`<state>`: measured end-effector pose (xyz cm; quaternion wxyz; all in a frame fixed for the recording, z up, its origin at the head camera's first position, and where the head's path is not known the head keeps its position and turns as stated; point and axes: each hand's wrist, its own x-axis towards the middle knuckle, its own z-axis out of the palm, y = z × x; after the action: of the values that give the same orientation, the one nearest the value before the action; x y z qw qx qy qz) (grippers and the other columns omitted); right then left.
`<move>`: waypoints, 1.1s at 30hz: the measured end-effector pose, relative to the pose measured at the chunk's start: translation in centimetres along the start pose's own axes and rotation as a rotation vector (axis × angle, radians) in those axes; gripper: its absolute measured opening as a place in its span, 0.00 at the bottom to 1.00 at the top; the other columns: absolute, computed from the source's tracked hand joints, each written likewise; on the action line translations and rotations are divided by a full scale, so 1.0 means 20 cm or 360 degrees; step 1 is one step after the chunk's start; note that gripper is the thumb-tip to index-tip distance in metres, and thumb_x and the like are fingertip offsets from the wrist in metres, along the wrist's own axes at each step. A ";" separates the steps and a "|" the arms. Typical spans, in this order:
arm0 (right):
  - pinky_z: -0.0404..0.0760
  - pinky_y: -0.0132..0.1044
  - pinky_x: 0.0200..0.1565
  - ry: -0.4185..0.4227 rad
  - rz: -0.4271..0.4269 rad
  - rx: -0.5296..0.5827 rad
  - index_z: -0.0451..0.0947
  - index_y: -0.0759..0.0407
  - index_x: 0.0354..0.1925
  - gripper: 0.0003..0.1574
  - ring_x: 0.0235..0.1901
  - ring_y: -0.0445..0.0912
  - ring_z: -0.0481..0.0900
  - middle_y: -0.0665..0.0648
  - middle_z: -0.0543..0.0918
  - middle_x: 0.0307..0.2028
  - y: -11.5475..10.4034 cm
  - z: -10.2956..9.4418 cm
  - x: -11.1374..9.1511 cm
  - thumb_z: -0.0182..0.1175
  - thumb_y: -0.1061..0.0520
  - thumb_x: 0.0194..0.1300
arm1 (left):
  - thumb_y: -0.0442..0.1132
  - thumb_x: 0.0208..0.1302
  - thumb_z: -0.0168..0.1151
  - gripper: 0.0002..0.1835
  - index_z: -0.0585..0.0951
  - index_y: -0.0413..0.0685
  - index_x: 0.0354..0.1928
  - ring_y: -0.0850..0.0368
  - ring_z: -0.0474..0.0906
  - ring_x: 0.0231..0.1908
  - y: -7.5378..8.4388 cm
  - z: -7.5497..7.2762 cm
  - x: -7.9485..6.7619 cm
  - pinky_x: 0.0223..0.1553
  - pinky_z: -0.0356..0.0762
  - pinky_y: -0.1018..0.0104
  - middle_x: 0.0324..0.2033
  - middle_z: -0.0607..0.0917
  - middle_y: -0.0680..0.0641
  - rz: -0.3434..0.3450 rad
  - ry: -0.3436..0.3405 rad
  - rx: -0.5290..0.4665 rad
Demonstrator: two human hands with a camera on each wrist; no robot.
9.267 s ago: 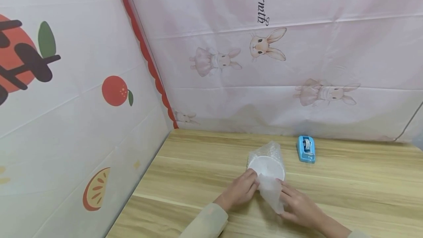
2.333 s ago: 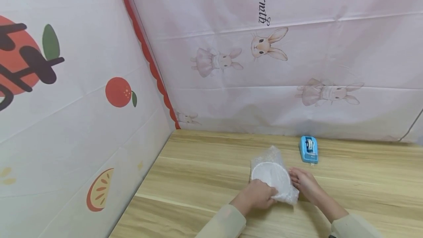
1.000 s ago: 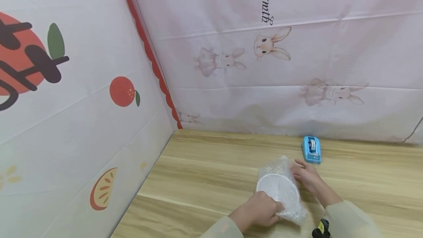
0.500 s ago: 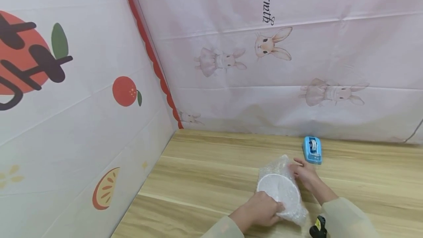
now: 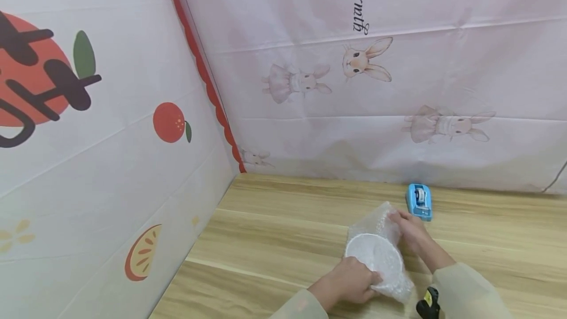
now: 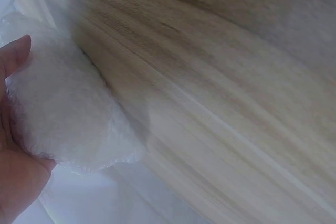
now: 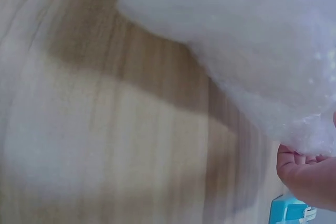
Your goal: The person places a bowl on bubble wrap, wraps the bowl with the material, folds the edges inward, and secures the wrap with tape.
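Note:
A white round bowl-like thing point(image 5: 383, 260) lies on the wooden table, its pale rim showing through the bubble wrap point(image 5: 369, 223) around it. My left hand point(image 5: 352, 279) grips its near left side, thumb over the wrap and fingers round the edge. In the left wrist view, the wrapped bundle point(image 6: 68, 103) sits against that palm. My right hand point(image 5: 412, 233) pinches the wrap's far right corner and holds it up. The right wrist view shows the fingers of the right hand point(image 7: 310, 177) curled at the edge of the wrap point(image 7: 252, 72).
A blue tape dispenser point(image 5: 418, 202) stands just beyond my right hand. Beside my right sleeve is a black piece point(image 5: 428, 303) with a yellow mark. A printed cloth wall point(image 5: 310, 146) closes off the table's back, and another point(image 5: 97, 171) its left side.
Earlier, the loose wrap at the near side was folded over the bowl-like thing, and the bundle came nearer. Just now my right fingers have closed on the far corner, lifting it slightly.

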<state>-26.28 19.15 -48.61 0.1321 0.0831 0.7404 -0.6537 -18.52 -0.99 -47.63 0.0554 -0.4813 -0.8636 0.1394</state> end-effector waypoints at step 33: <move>0.83 0.34 0.37 0.0155 -0.0741 -0.0477 0.74 0.75 0.49 0.17 0.34 0.36 0.81 0.72 0.81 0.43 -0.12 0.12 -0.04 0.49 0.64 0.68 | 0.59 0.59 0.55 0.09 0.78 0.67 0.33 0.72 0.70 0.17 0.00 0.00 0.01 0.20 0.60 0.78 0.15 0.77 0.63 0.0013 -0.0030 0.0032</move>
<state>-26.06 16.57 -46.27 -0.0467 -0.0784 0.8334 -0.5451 -18.67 -0.89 -47.66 0.0515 -0.4829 -0.8607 0.1529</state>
